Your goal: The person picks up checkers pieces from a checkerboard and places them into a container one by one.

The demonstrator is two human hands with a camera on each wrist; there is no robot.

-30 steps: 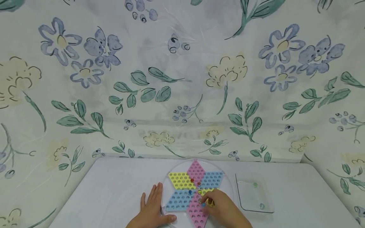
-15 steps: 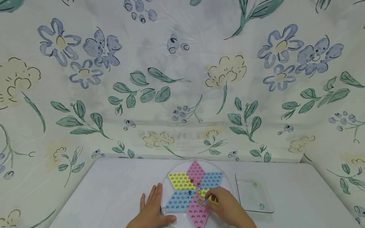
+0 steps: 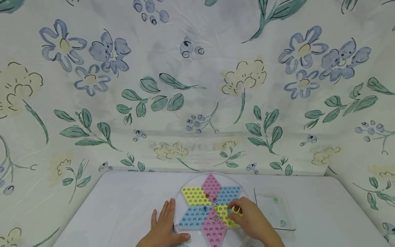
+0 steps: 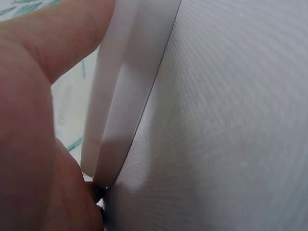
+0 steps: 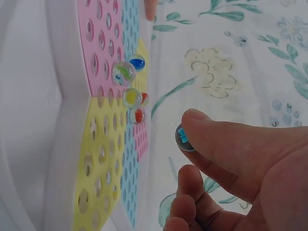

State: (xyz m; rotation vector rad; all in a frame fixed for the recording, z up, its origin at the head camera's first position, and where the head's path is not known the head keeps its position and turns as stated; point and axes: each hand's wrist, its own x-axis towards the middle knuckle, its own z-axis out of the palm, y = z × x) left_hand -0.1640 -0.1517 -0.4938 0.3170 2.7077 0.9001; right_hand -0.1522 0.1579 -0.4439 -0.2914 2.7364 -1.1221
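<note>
A round Chinese checkers board [image 3: 192, 219] with a pink, yellow and blue star of holes lies on the table. My left hand [image 3: 162, 224] rests at its left edge, fingers straight and thumb over the rim. In the left wrist view the board's side [image 4: 125, 91] shows beside that thumb. My right hand [image 3: 251, 221] pinches a clear marble with a light blue swirl [image 5: 183, 139] between thumb and index finger, held above the right-hand yellow section. Near the star's centre sit a dark blue marble [image 5: 136, 62], a yellow marble [image 5: 132, 97], two red marbles and a multicoloured marble [image 5: 123, 73].
Right of the board stands a clear shallow tray [image 3: 268, 227] holding a green marble [image 3: 275, 200] and a pale marble [image 3: 282, 223]. Floral cloth [image 3: 197, 103] hangs behind and at both sides of the white table [image 3: 126, 202].
My right hand has moved to the right with the light blue marble, from the near pink section to over the yellow one. My left hand has stayed in place.
</note>
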